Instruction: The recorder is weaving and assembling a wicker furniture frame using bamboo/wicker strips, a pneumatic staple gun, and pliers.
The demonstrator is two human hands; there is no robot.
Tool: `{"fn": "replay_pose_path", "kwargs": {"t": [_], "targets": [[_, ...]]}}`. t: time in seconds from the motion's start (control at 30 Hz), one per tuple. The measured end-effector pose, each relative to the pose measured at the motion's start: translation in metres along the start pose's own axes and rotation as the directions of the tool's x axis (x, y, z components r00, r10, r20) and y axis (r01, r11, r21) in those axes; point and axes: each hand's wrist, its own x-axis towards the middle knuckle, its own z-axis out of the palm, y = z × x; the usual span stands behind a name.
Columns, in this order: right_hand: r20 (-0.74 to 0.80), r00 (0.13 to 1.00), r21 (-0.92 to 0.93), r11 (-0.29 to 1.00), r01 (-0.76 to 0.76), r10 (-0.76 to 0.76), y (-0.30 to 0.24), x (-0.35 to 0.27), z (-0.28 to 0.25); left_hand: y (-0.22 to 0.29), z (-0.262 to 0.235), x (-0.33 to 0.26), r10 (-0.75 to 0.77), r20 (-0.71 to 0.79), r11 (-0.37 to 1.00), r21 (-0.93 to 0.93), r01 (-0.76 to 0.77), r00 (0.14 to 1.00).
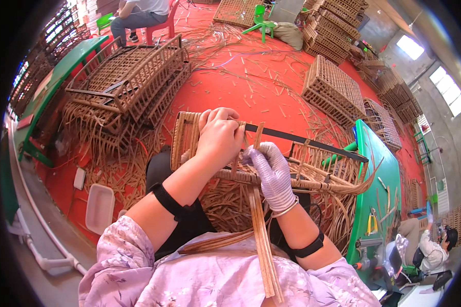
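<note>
across the middle of the picture i have the woven basket (317, 185), the bare left hand (223, 134) curled over its upper rim, fingertips hidden, so i cannot tell its grip. my gloved right hand (270, 171) bunches its fingers beside an upright strip (259, 134); i cannot tell whether they pinch it.

Shirt (210, 281): pale lilac-pink, loose, printed with small flowers and leaves in white and deeper purple. Left sleeve (119, 256) same print, wide, ending near elbow; right sleeve (338, 285) to match. Farther out from shirt, black band (168, 202) round left forearm, second black band (308, 247) round right. Farthest from shirt: left hand (220, 134) bare; right hand (271, 171) in knit glove, white with fine purple stripes. Between glove and shirt, pale thin bangle (287, 208) at wrist. Just past shirt front, black legwear (197, 227).
</note>
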Motion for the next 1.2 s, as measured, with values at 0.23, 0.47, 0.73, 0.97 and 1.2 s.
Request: {"fn": "replay_pose_path", "kwargs": {"t": [0.23, 0.47, 0.73, 0.97, 1.2], "targets": [[-0.008, 0.997, -0.106, 0.991, 0.077, -0.079, -0.013, 0.009, 0.001, -0.003, -0.005, -0.002, 0.009, 0.045, 1.0, -0.005, -0.009, 0.999], [-0.002, 0.995, -0.112, 0.989, 0.094, -0.095, -0.008, 0.01, 0.006, -0.002, -0.003, 0.01, -0.001, 0.001, 0.999, 0.05, 0.0, 1.0], [-0.017, 0.998, -0.078, 0.995, 0.064, -0.066, -0.008, 0.009, 0.003, -0.003, 0.002, 0.012, -0.021, 0.12, 0.985, 0.174, 0.0, 0.993], [-0.025, 0.996, -0.093, 0.992, 0.082, -0.085, -0.012, 0.008, 0.003, -0.003, 0.005, 0.009, 0.014, 0.086, 0.982, 0.188, -0.03, 0.996], [-0.057, 0.989, -0.061, 0.989, 0.135, -0.139, -0.023, 0.022, -0.003, 0.002, 0.005, 0.01, 0.015, 0.066, 0.982, 0.189, -0.028, 0.998]]}}
